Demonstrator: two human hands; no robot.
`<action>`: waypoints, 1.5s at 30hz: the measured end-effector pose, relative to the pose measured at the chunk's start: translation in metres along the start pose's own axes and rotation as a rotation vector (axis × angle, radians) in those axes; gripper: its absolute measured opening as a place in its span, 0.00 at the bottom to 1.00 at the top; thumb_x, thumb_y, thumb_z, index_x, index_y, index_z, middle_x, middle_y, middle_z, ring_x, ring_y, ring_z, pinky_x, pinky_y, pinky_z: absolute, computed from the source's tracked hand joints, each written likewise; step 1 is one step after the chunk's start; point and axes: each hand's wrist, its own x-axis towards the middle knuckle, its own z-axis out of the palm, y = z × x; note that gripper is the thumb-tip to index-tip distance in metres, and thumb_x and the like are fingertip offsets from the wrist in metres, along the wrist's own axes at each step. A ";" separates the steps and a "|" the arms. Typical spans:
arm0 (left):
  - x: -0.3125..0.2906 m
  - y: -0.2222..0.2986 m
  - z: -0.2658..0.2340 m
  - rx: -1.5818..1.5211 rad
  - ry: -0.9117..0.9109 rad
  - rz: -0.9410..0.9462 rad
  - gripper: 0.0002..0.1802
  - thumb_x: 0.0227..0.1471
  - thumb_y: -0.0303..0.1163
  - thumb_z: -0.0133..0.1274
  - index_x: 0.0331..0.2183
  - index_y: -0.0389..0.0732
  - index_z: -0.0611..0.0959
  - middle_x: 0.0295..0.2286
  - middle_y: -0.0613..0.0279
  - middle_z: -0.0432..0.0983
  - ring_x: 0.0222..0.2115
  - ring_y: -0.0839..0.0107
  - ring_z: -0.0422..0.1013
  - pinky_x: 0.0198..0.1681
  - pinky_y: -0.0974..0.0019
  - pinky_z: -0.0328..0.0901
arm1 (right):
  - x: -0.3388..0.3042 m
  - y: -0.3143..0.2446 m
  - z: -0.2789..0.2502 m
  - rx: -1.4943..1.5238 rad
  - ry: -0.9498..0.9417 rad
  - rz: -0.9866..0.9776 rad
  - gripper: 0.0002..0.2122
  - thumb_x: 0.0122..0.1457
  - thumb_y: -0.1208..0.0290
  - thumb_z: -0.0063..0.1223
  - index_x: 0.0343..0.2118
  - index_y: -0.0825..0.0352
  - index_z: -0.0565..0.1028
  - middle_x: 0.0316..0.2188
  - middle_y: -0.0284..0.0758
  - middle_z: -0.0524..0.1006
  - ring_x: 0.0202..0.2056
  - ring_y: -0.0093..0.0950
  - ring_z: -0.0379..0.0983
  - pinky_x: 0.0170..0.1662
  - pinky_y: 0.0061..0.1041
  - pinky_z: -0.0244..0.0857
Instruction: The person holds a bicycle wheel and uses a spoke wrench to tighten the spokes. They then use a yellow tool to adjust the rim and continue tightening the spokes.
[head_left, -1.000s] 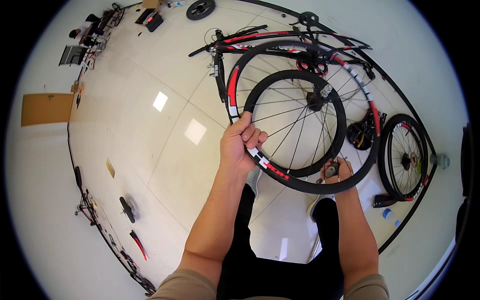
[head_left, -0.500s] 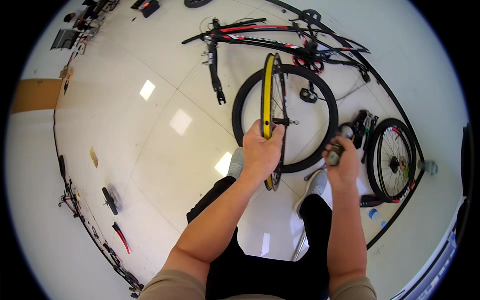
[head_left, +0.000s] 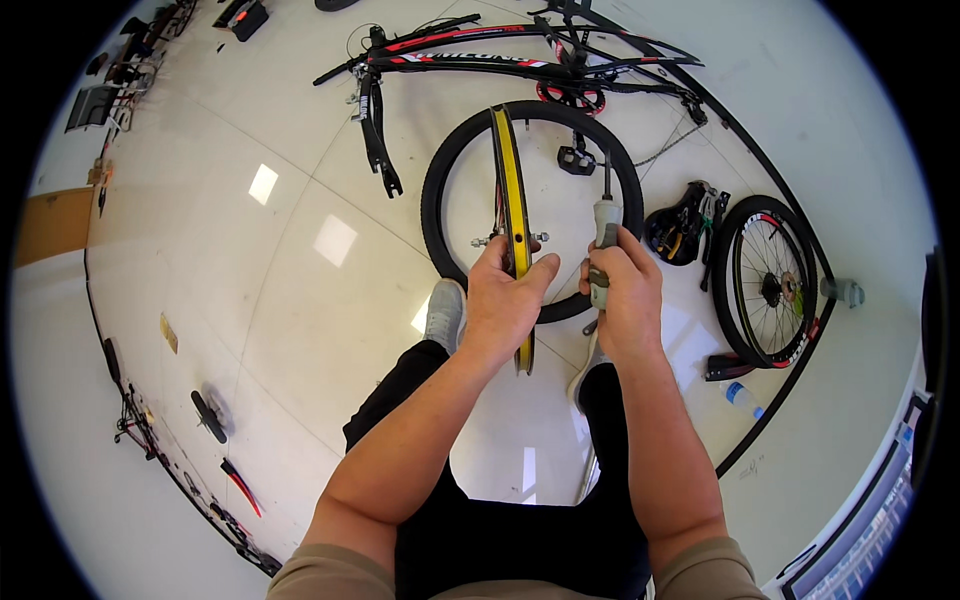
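My left hand [head_left: 505, 295] grips a bare bicycle wheel rim [head_left: 511, 190] with a yellow rim strip, held upright and edge-on in front of me, its axle sticking out on both sides. My right hand [head_left: 625, 290] is closed round the grey handle of a long tool [head_left: 606, 215] that points up, just right of the rim. A loose black tyre [head_left: 450, 170] lies flat on the floor behind the rim.
A black and red bicycle frame [head_left: 480, 62] lies on the white floor ahead. At the right lie a second wheel with tyre [head_left: 768, 280], a black saddle [head_left: 678, 232], a plastic bottle [head_left: 742, 398] and a long black strip. My shoes [head_left: 443, 312] stand below the rim.
The rim has turned from facing me flat to edge-on and come up closer. My right hand has risen beside it with the tool upright.
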 end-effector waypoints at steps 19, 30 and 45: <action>-0.004 0.009 0.000 -0.284 -0.289 -0.093 0.18 0.59 0.28 0.55 0.51 0.36 0.75 0.32 0.59 0.79 0.29 0.74 0.71 0.37 0.70 0.67 | -0.027 -0.077 0.013 -0.095 0.037 -0.535 0.07 0.56 0.78 0.61 0.37 0.70 0.77 0.27 0.26 0.75 0.27 0.13 0.66 0.29 0.14 0.60; -0.007 0.004 0.002 -0.317 -0.244 -0.142 0.24 0.56 0.25 0.58 0.51 0.34 0.67 0.33 0.53 0.79 0.29 0.71 0.74 0.37 0.69 0.70 | -0.021 -0.061 0.014 -0.321 0.014 -0.752 0.07 0.53 0.78 0.60 0.34 0.66 0.75 0.26 0.24 0.74 0.27 0.12 0.66 0.30 0.14 0.61; -0.008 -0.001 0.004 -0.291 -0.238 -0.051 0.30 0.55 0.24 0.60 0.57 0.33 0.69 0.27 0.63 0.77 0.26 0.77 0.71 0.30 0.73 0.66 | -0.022 -0.055 0.013 -0.721 -0.216 -0.594 0.17 0.51 0.80 0.61 0.45 0.66 0.76 0.37 0.28 0.77 0.36 0.16 0.72 0.34 0.15 0.63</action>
